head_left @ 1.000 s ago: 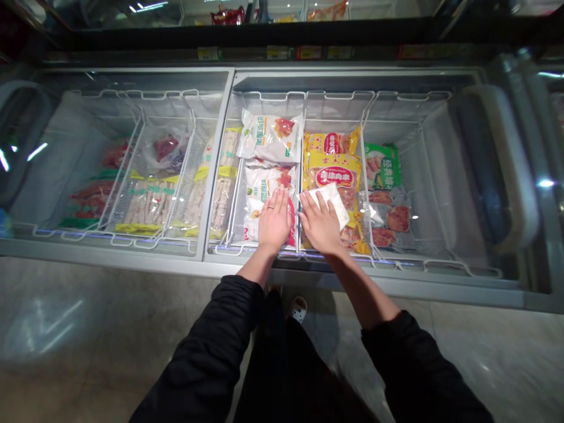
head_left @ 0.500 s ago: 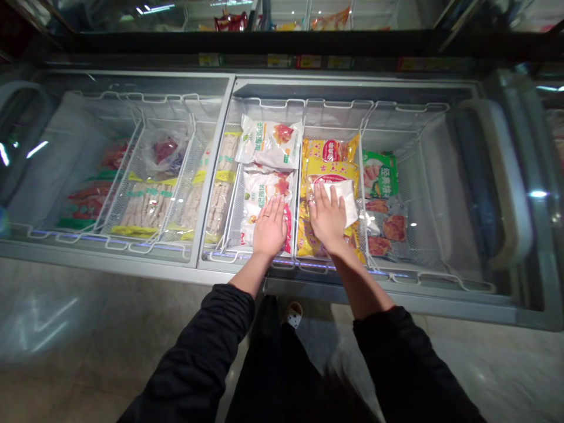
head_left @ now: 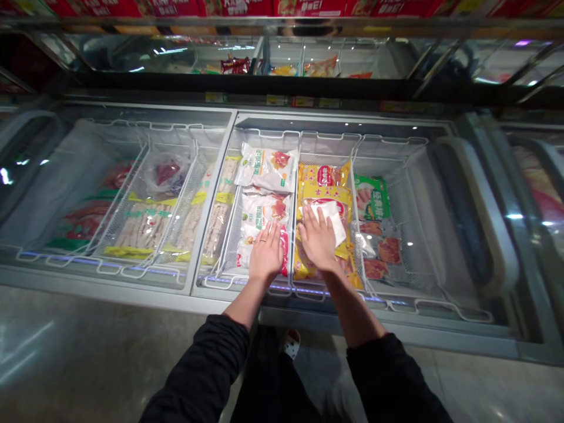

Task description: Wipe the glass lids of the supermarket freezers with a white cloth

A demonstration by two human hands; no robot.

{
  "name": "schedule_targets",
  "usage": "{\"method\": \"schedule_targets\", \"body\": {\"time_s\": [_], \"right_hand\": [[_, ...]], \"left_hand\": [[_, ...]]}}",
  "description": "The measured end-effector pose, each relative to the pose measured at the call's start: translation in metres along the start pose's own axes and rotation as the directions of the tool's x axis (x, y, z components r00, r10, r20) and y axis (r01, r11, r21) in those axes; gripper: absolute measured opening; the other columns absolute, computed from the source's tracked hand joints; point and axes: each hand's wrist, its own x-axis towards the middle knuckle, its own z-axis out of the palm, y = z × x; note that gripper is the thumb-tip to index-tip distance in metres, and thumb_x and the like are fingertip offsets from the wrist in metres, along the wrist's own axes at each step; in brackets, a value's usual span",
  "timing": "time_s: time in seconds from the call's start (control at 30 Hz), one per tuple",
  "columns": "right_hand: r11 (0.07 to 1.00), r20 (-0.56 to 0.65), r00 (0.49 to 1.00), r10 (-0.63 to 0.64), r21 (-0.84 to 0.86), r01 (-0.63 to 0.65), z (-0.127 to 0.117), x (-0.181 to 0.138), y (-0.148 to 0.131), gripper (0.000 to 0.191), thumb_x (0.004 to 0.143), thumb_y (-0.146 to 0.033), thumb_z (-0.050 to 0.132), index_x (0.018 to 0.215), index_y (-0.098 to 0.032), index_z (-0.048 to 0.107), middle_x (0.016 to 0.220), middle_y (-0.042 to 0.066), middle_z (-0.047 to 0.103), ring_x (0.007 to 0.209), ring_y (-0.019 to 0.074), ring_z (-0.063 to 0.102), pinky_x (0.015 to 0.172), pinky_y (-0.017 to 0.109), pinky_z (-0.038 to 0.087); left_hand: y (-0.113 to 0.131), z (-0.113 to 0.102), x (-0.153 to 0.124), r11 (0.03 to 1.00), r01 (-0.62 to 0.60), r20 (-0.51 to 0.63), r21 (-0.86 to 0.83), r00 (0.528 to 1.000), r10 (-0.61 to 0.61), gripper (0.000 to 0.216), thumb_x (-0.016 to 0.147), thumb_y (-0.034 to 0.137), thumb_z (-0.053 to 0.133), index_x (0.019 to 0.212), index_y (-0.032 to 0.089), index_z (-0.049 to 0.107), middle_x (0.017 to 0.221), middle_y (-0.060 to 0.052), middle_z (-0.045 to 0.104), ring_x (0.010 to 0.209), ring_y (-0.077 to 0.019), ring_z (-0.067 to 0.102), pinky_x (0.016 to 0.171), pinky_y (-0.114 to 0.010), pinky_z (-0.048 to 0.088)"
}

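My left hand (head_left: 267, 251) lies flat with its fingers stretched out, a ring on one finger, over white food bags (head_left: 265, 211). It seems to rest on the clear glass lid of a chest freezer. Under the spread fingers and palm of my right hand (head_left: 319, 239) is a folded white cloth or paper wipe (head_left: 336, 222); which of the two it is, I cannot tell. The wipe lies above yellow food bags (head_left: 326, 194), and the hand covers its left part.
White wire baskets divide the freezer. A green packet (head_left: 372, 198) is on the right, long pale packed food (head_left: 143, 224) on the left. Curved grey handles (head_left: 506, 258) stand at both ends. The freezer's front rim (head_left: 132, 295) runs before me; red boxes (head_left: 317, 7) line a shelf above.
The view has tilted up, so the freezer sits lower and the red boxes have come into sight. Both hands keep nearly the same places over the bags, the right still on the wipe.
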Motion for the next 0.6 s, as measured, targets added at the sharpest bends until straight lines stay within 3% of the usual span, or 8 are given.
{"method": "schedule_targets", "body": {"time_s": [0.07,0.17,0.3,0.47,0.6], "right_hand": [[0.998,0.02,0.998,-0.063,0.004,0.063,0.004,0.002,-0.01,0.058,0.106,-0.037,0.025,0.161,-0.02,0.033,0.165,0.003,0.035,0.156,0.0272,0.023,0.126,0.053,0.021],[0.99,0.068,0.988,-0.139,0.007,0.139,0.002,0.03,-0.006,0.058,0.106,-0.038,0.025,0.16,-0.021,0.035,0.165,0.002,0.036,0.156,0.0258,0.024,0.127,0.051,0.021],[0.995,0.09,0.992,-0.093,-0.015,0.095,-0.006,0.059,0.02,0.059,0.106,-0.037,0.024,0.161,-0.018,0.033,0.166,0.002,0.034,0.155,0.025,0.025,0.127,0.048,0.022],[0.993,0.003,0.994,0.11,-0.038,-0.11,-0.003,0.021,0.012,0.06,0.106,-0.037,0.021,0.161,-0.014,0.03,0.167,0.005,0.031,0.156,0.0282,0.023,0.126,0.052,0.022],[0.999,0.046,0.998,0.038,-0.038,-0.037,0.0,0.009,-0.012,0.06,0.107,-0.038,0.021,0.162,-0.016,0.03,0.167,0.004,0.03,0.156,0.0267,0.021,0.127,0.051,0.019]], "left_hand": [[0.0,0.0,0.0,1.0,0.001,0.002,0.004,1.0,-0.001,0.058,0.1,0.017,0.038,0.157,0.008,0.038,0.163,-0.011,0.037,0.155,-0.0227,0.028,0.127,-0.043,0.027],[0.0,0.0,0.0,1.0,0.006,0.019,0.007,1.0,-0.006,0.06,0.099,0.017,0.038,0.158,0.01,0.035,0.164,-0.011,0.036,0.155,-0.0226,0.028,0.127,-0.043,0.029],[-0.001,-0.001,0.0,1.0,0.006,0.026,-0.008,1.0,-0.006,0.062,0.098,0.017,0.041,0.16,0.013,0.033,0.164,-0.01,0.036,0.155,-0.0226,0.028,0.126,-0.043,0.029],[-0.001,0.002,0.0,0.998,0.019,-0.018,-0.061,1.0,-0.02,0.059,0.099,0.017,0.04,0.158,0.013,0.037,0.163,-0.009,0.039,0.154,-0.0218,0.029,0.127,-0.043,0.029],[-0.001,0.005,-0.002,0.991,0.032,-0.052,-0.128,0.998,-0.038,0.058,0.1,0.016,0.039,0.158,0.016,0.039,0.161,-0.007,0.041,0.153,-0.0216,0.032,0.127,-0.043,0.029]]}}
